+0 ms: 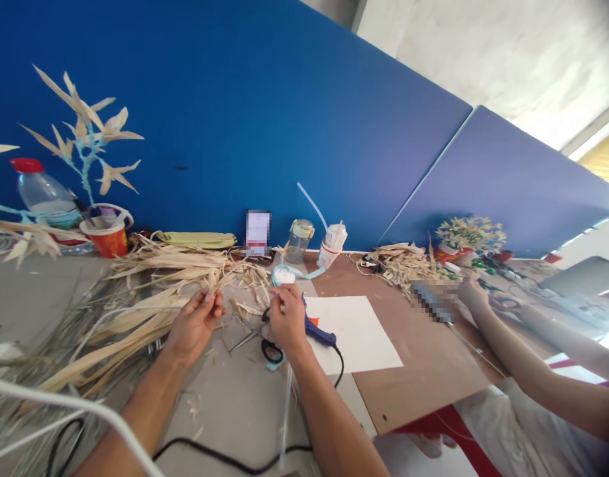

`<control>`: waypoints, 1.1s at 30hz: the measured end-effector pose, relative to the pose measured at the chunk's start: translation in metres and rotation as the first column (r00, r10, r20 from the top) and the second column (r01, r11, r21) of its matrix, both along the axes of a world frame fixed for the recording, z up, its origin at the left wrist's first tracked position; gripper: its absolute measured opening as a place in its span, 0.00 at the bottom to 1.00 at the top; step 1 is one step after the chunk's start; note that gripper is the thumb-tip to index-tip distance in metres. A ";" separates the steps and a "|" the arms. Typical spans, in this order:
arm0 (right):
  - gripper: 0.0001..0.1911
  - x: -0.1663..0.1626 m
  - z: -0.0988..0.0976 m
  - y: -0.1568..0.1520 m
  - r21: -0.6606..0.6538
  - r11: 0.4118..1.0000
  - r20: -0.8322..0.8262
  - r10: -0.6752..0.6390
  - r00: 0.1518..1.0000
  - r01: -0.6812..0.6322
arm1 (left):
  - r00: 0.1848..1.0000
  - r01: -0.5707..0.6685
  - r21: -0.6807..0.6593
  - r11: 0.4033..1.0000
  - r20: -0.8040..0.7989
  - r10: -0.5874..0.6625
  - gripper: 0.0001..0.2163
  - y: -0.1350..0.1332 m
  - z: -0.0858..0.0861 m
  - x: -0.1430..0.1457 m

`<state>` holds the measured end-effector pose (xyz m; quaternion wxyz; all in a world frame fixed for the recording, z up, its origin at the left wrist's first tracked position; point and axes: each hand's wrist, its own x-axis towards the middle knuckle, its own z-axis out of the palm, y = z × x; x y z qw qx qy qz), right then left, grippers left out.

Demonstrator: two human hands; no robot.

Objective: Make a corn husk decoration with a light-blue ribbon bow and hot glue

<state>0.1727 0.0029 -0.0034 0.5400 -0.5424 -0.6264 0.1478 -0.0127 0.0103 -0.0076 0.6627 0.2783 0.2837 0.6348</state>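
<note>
My left hand [195,324] is closed in a pinch on a dry straw leaf strip [211,283] at the edge of a big pile of dried leaves [150,291]. My right hand [287,318] is curled just to its right, fingers pinched on something small I cannot make out. Under my right hand lie a blue glue gun [320,333] with a black cord and a pair of scissors [272,351] with teal and black handles. A light blue ribbon roll [284,275] sits just beyond my fingers.
A white sheet [354,331] lies on a brown board [423,371] at right. Another person's arms [513,358] work at far right near a leaf pile [398,262]. A red cup [108,237], plastic bottle [43,195], jar [299,240] and blue partition [244,119] stand behind.
</note>
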 end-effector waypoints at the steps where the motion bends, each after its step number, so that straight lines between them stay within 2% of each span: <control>1: 0.11 -0.001 -0.002 0.001 -0.023 0.999 0.022 0.034 0.999 -0.034 | 1.000 0.007 0.000 1.000 -0.014 -0.007 0.09 -0.001 0.000 0.001; 3: 0.10 -0.004 -0.004 0.002 -0.066 0.995 0.076 0.074 0.994 -0.069 | 0.999 0.017 -0.006 1.000 -0.037 -0.017 0.09 -0.002 0.001 0.002; 6: 0.13 -0.007 -0.004 0.002 -0.107 0.993 0.084 0.063 0.994 -0.054 | 1.000 0.016 -0.023 1.000 -0.025 -0.016 0.08 -0.002 0.002 0.002; 9: 0.10 -0.008 -0.001 -0.001 -0.084 0.995 0.023 0.049 0.999 -0.047 | 1.000 0.006 -0.017 1.000 0.019 -0.006 0.06 -0.001 0.004 -0.001; 13: 0.14 -0.012 -0.002 -0.004 -0.053 0.993 -0.033 0.100 0.994 -0.102 | 0.995 -0.034 0.020 0.999 0.091 0.032 0.06 0.002 0.007 -0.007; 17: 0.16 -0.018 -0.002 -0.010 -0.148 0.977 -0.001 0.158 0.987 -0.156 | 0.991 -0.076 0.037 0.996 0.110 0.072 0.06 0.005 0.005 -0.012; 20: 0.14 -0.018 0.001 -0.012 -0.179 0.971 -0.008 0.156 0.988 -0.155 | 0.995 -0.052 0.037 0.998 0.090 0.048 0.05 0.006 0.003 -0.011; 22: 0.19 -0.015 0.004 -0.010 -0.145 0.980 -0.057 0.127 0.990 -0.134 | 0.997 -0.017 0.036 0.999 0.082 0.014 0.04 0.005 0.003 -0.008; 24: 0.21 -0.010 0.004 -0.005 -0.118 0.989 -0.178 0.063 0.982 -0.085 | 0.997 0.019 0.026 0.999 0.075 -0.021 0.03 0.004 0.002 -0.006; 28: 0.20 0.002 0.005 0.008 -0.154 0.988 -0.449 -0.065 0.891 -0.005 | 0.996 0.062 -0.003 0.998 0.064 -0.062 0.05 0.002 0.002 -0.002; 30: 0.18 0.007 0.008 0.012 -0.168 0.986 -0.500 -0.078 0.863 -0.007 | 0.997 0.066 -0.012 0.998 0.051 -0.066 0.06 0.002 0.002 -0.001; 33: 0.14 0.013 0.022 0.009 -0.194 0.979 -0.503 -0.050 0.863 -0.057 | 0.998 0.056 -0.030 0.998 0.039 -0.055 0.08 0.002 0.002 0.000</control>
